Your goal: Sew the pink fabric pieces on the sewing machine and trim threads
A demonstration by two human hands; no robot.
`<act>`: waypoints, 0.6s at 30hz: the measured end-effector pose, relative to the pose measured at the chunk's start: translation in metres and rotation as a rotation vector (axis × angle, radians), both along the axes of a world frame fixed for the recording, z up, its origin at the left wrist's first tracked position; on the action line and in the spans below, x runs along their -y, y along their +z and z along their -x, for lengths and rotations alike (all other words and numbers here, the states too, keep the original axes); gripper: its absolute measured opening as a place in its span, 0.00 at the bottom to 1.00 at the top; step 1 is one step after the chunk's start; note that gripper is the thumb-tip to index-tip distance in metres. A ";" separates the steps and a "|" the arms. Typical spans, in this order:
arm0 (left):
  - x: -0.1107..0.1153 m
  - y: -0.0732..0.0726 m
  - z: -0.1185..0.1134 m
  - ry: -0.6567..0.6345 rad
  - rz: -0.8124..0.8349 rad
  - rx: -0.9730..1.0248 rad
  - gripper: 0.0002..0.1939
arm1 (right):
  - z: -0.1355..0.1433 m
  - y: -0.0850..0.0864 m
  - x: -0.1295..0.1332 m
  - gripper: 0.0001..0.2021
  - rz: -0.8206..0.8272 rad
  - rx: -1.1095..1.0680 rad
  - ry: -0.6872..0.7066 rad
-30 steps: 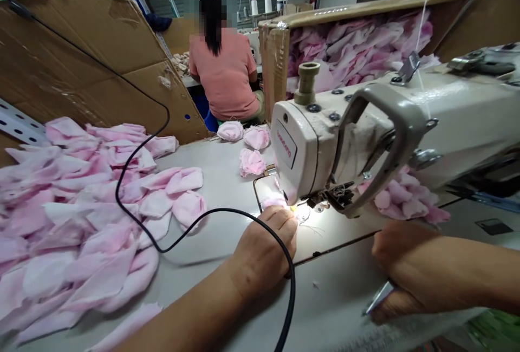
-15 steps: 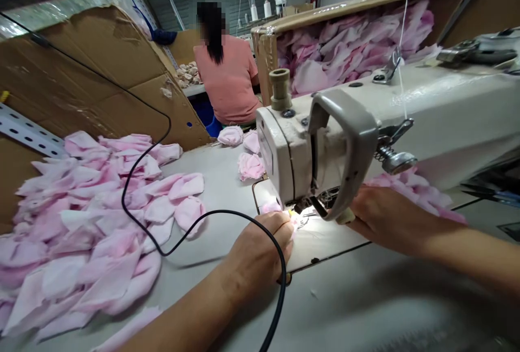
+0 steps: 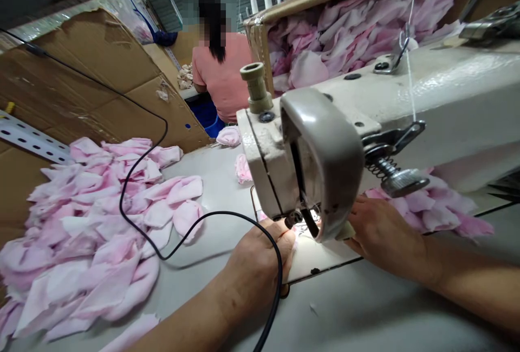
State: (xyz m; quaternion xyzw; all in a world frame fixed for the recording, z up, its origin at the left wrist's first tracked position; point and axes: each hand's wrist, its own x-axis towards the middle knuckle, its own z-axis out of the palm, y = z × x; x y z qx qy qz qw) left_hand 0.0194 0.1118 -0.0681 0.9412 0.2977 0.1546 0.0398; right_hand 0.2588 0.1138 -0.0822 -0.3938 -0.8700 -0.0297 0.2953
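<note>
A light-coloured sewing machine [image 3: 260, 162] stands over the lit plate [image 3: 317, 257]. Just left of the needle area, my left hand [image 3: 264, 252] is closed on a small piece of pink fabric [image 3: 296, 242], mostly hidden by the fingers and the machine head. My right hand [image 3: 385, 235] is behind the machine's metal guard [image 3: 345, 162], on the right of the needle; its fingertips are hidden, so what they hold cannot be seen. A pile of pink fabric pieces [image 3: 97, 233] lies on the left of the table. More pink pieces [image 3: 426, 206] lie beyond my right hand.
A black cable [image 3: 219, 212] loops across the view over my left wrist. Pink fabric rosettes [image 3: 229, 136] sit behind the machine head. Cardboard [image 3: 101, 81] borders the left side, and a box of pink fabric [image 3: 260, 38] stands behind. A person in a pink shirt [image 3: 225, 76] sits further back.
The view has shifted closer to the machine, whose head now covers more of the rosettes and the needle area. Both hands stay near the needle, my left hand still closed on the fabric.
</note>
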 end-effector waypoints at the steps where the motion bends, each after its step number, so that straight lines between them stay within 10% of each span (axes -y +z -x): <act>1: 0.000 0.000 0.000 -0.003 0.002 0.002 0.11 | 0.000 -0.001 0.000 0.18 -0.006 0.007 0.009; 18: 0.002 -0.007 0.001 -0.065 0.030 0.094 0.16 | -0.005 -0.005 0.004 0.18 0.033 0.025 -0.041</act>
